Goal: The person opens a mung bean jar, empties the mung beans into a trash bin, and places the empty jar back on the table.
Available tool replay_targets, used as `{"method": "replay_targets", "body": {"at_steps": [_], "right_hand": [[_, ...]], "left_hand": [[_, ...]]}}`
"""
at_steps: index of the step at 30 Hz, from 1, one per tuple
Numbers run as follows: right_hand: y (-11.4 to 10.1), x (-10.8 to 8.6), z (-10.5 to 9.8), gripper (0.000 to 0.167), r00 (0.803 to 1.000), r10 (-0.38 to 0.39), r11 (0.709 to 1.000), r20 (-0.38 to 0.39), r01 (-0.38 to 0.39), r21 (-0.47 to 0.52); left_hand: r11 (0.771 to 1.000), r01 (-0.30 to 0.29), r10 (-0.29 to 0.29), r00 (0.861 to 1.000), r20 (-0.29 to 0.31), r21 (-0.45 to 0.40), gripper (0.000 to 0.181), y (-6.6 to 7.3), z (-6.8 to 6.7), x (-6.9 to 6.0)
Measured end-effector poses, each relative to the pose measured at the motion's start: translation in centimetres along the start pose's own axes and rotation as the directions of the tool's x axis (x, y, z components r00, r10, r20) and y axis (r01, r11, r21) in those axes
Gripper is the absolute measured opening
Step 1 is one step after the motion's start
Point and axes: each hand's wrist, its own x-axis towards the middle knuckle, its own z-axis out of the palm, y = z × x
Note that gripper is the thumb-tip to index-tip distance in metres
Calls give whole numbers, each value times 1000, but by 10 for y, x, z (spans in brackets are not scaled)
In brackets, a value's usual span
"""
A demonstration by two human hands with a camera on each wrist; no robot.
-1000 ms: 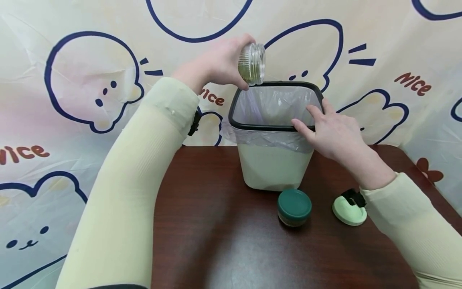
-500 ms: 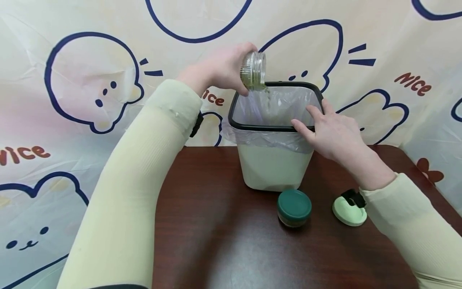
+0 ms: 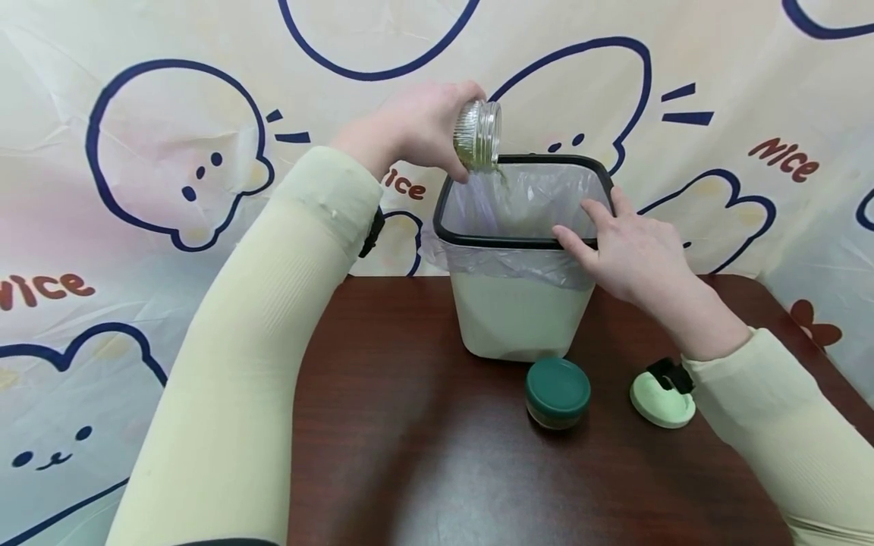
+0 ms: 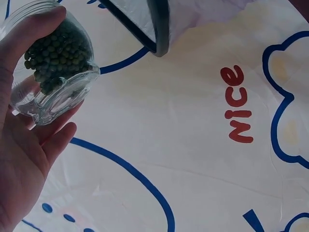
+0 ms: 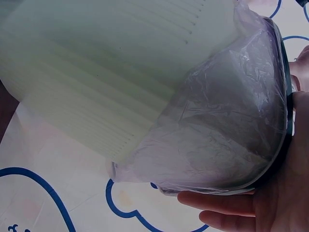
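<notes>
In the head view my left hand [image 3: 426, 129] grips a ribbed clear glass jar [image 3: 476, 135], tipped on its side above the back-left rim of a bin. Small round green mung beans [image 4: 58, 53] lie in the jar, and a few spill from its mouth. The pale bin [image 3: 519, 311] has a black rim and a translucent liner bag [image 3: 526, 193] folded over it. My right hand [image 3: 635, 243] rests on the bin's right front corner, fingers spread and fairly straight. Its thumb and one finger reach over the rim; in the right wrist view two fingers lie outside.
A short jar with a dark green lid [image 3: 557, 388] stands in front of the bin on the brown table [image 3: 382, 394]. To its right lies a pale green lid [image 3: 662, 402], partly covered by a black wrist strap [image 3: 669, 375]. A printed cloth [image 3: 205, 303] hangs behind.
The left hand has lowered the jar slightly and tipped its mouth further down. Beans have begun falling into the bin. My right hand stays in place.
</notes>
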Motion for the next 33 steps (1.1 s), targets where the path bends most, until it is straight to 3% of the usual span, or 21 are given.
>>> {"method": "replay_targets", "body": {"at_steps": [5, 7, 14, 21, 28, 33], "right_hand": [[0, 0, 0, 89, 1000, -6, 1000, 1, 6, -6], [0, 1, 0, 89, 1000, -7, 1000, 0, 7, -5], [-1, 1, 0, 90, 1000, -3, 1000, 12, 3, 0], [-1, 1, -1, 89, 1000, -10, 1000, 0, 10, -6], [-1, 2, 0, 88, 1000, -10, 1000, -7, 10, -7], [-1, 2, 0, 89, 1000, -14, 1000, -6, 14, -6]], "left_hand": [[995, 4, -10, 998, -59, -101, 96, -2, -3, -1], [997, 11, -16, 998, -53, -83, 97, -1, -3, 0], [999, 29, -33, 997, 73, 44, 93, 0, 1, 1], [996, 1, -3, 1000, -15, -92, 93, 2, -5, 2], [999, 30, -29, 998, 63, -27, 94, 4, -2, 3], [998, 16, -15, 1000, 25, -53, 94, 0, 0, 3]]}}
